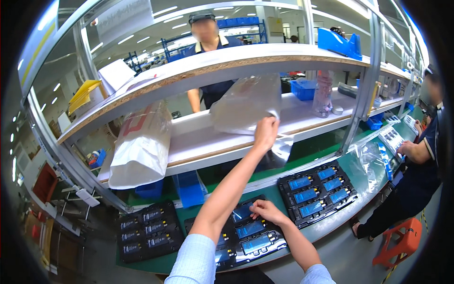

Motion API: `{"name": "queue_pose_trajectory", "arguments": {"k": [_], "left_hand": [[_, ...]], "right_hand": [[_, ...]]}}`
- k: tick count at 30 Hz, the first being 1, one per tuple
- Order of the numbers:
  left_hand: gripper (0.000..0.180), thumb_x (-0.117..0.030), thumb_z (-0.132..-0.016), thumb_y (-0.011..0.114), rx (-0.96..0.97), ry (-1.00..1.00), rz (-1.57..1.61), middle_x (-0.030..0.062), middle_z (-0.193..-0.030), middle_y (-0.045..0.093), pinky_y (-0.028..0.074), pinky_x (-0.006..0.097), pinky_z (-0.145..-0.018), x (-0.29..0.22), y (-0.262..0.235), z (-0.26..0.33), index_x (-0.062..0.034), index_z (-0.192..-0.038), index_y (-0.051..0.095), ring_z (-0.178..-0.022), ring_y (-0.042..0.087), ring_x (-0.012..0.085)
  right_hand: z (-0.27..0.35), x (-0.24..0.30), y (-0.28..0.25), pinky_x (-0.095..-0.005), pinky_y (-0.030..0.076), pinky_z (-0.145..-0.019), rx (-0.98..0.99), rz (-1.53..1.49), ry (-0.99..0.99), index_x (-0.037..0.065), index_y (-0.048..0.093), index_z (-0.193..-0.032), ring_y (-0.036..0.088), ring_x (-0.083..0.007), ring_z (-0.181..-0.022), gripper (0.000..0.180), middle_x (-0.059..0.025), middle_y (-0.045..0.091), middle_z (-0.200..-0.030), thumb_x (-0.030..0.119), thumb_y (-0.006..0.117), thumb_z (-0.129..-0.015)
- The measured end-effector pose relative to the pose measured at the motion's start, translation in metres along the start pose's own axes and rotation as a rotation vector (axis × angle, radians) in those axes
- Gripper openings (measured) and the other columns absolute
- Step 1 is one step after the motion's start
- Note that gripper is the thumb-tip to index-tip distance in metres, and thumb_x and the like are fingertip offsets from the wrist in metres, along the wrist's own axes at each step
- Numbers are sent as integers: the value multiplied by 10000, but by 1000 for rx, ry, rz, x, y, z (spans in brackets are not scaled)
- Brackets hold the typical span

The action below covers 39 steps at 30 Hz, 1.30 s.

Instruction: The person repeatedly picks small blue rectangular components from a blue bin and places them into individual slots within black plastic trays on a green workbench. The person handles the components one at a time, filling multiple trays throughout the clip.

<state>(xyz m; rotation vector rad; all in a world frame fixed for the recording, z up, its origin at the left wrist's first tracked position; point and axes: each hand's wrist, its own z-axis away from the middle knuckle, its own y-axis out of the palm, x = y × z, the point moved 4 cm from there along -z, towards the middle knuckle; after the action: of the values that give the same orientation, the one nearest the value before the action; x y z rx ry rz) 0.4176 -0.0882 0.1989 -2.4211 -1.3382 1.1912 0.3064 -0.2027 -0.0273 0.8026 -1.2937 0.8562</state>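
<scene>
Fingers (270,121) high at a bag (243,106), fingers low at a tray (255,258).
Head view: the left hand (265,135) is curled closed, a clear film (282,151) just below; which it pinches, I cannot tell. The right hand (268,211) bends over a blue part (241,212) in the middle tray on the tabletop (350,165), grip unclear.

Orange stool (409,231), pinkish bottle (323,97)

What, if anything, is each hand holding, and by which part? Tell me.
Cannot be told: the left hand is at the lower right of a plastic bag, the right hand at the right edge of a device.
</scene>
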Motion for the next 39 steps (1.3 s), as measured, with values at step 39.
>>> {"name": "queue_pose_trajectory", "arguments": {"k": [39], "left_hand": [[368, -262, -873, 584, 871, -291, -446, 161, -991, 671, 515, 452, -775, 18, -147, 305, -63, -1183, 591, -892, 646, 351]], "right_hand": [[10, 20, -15, -193, 456, -555, -263, -171, -74, -9, 654, -897, 571, -73, -599, 170, -30, 626, -713, 159, 677, -886]]}}
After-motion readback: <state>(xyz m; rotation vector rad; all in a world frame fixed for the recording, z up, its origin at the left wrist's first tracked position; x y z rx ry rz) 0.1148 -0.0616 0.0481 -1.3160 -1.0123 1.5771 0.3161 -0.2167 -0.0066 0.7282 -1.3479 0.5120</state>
